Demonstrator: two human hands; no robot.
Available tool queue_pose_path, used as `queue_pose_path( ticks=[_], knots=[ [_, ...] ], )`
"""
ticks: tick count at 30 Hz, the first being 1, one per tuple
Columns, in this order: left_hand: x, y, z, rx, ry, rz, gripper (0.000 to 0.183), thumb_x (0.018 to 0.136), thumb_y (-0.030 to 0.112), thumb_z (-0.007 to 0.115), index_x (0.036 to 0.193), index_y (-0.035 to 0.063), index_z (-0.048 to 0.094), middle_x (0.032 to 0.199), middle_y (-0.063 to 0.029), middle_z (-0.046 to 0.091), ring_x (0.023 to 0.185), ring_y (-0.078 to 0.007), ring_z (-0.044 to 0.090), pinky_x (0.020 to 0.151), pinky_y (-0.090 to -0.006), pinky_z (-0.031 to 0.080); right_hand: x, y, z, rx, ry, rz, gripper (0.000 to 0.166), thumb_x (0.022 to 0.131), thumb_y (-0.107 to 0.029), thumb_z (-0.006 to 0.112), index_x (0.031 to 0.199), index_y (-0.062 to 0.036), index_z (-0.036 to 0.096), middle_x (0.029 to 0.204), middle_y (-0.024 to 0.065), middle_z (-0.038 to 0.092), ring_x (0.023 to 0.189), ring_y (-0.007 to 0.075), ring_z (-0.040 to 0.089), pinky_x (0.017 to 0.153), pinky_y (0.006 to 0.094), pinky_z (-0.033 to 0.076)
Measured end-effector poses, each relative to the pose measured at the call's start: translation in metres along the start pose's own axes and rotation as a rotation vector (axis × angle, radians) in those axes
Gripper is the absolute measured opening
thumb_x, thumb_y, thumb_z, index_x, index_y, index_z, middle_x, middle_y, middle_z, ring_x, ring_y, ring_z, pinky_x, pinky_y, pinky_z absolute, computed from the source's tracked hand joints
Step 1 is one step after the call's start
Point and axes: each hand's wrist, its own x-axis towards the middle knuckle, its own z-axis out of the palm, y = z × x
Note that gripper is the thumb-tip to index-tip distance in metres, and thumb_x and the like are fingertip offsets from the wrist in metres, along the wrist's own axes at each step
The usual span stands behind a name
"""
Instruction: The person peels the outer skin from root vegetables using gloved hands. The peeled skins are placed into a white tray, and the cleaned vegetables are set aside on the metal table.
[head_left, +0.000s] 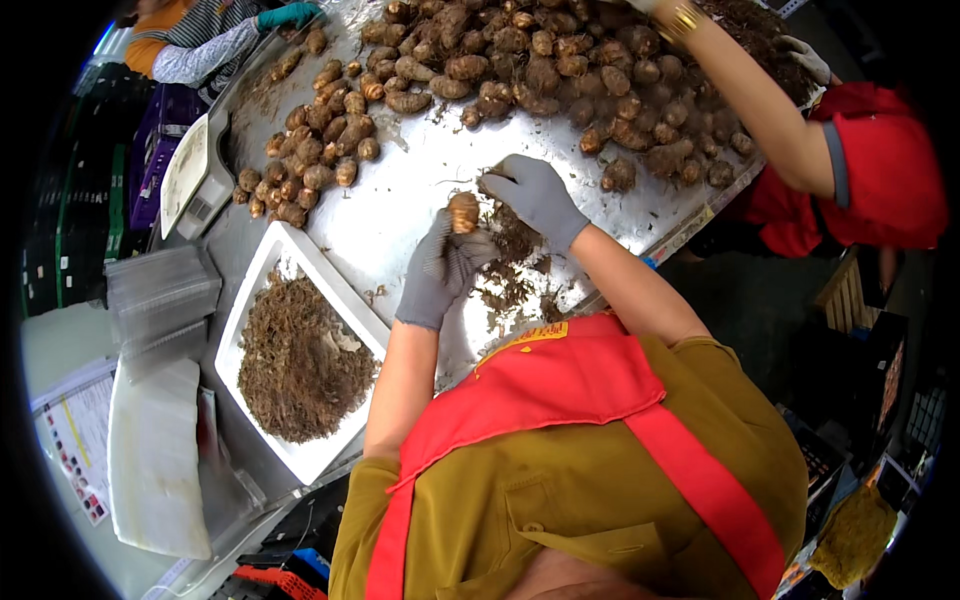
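In a grey knit glove, my left hand (448, 262) holds a brown taro corm (463, 212) upright above the metal table (360, 196). My right hand (536, 196), gloved alike, is just right of the corm, thumb and fingertips brought together at a bit of dark root fibre (487, 180). Whether it grips that fibre firmly is hard to tell. Loose root scraps (514, 236) lie under and beside both hands. A large heap of rough corms (525, 56) covers the far side, and a smaller pile of cleaner-looking corms (315, 154) lies to the left.
A white foam box (300, 469) full of root trimmings stands left of my left forearm. Beyond it are a weighing scale (199, 180) and stacked clear plastic trays (161, 292). A co-worker in red (885, 165) reaches over the heap from the right; another person (217, 45) works at far left.
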Motion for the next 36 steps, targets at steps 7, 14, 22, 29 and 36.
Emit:
queue_pose_path(
  ticks=[7,14,22,29,36],
  knots=[
    [0.037,0.101,-0.068,0.072,0.283,0.343,0.045,0.099,0.039,0.052,0.126,0.0037,0.045,0.106,-0.0174,0.063,0.097,-0.0299,0.065,0.092,-0.0516,0.054,0.03,0.031,-0.021,-0.048,0.045,0.157,0.049,0.081,-0.048,0.064,0.098,-0.0026,0.072,0.089,0.0153,0.068,0.083,0.0282,0.065,0.077,0.0379,0.05],
    [0.053,0.224,-0.112,0.185,0.448,0.507,0.051,0.098,0.035,0.055,0.135,0.0024,0.043,0.137,-0.0183,0.05,0.129,-0.0398,0.045,0.101,-0.0525,0.044,0.101,0.035,-0.026,-0.431,-0.095,0.207,0.059,0.083,-0.038,0.063,0.135,-0.013,0.053,0.109,0.0154,0.068,0.103,0.0302,0.064,0.087,0.042,0.051],
    [0.052,0.144,-0.043,0.464,0.283,0.453,0.051,0.098,0.027,0.056,0.137,-0.0031,0.043,0.118,-0.0197,0.061,0.106,-0.0293,0.062,0.092,-0.0404,0.053,0.118,0.023,-0.033,-0.33,-0.18,0.191,0.049,0.088,-0.031,0.064,0.128,-0.004,0.057,0.086,0.0118,0.068,0.079,0.0214,0.067,0.073,0.0353,0.053],
    [0.031,0.051,0.046,0.667,0.055,0.361,0.064,0.096,0.026,0.058,0.146,-0.0043,0.031,0.128,-0.0185,0.057,0.111,-0.024,0.06,0.095,-0.0343,0.05,0.051,-0.007,-0.025,0.577,-0.264,0.113,0.049,0.09,-0.025,0.065,0.128,0.0038,0.056,0.077,0.0052,0.067,0.065,0.0099,0.062,0.061,0.0241,0.048],
    [0.003,0.045,0.068,0.933,0.105,0.468,0.047,0.095,0.004,0.051,0.141,-0.0009,0.044,0.126,-0.0123,0.059,0.101,-0.0158,0.062,0.088,-0.0311,0.053,0.024,-0.035,-0.029,-0.161,-0.226,-0.113,0.044,0.09,-0.042,0.061,0.11,-0.0026,0.063,0.083,0.0133,0.068,0.077,0.0239,0.067,0.07,0.0349,0.05]
  ],
)
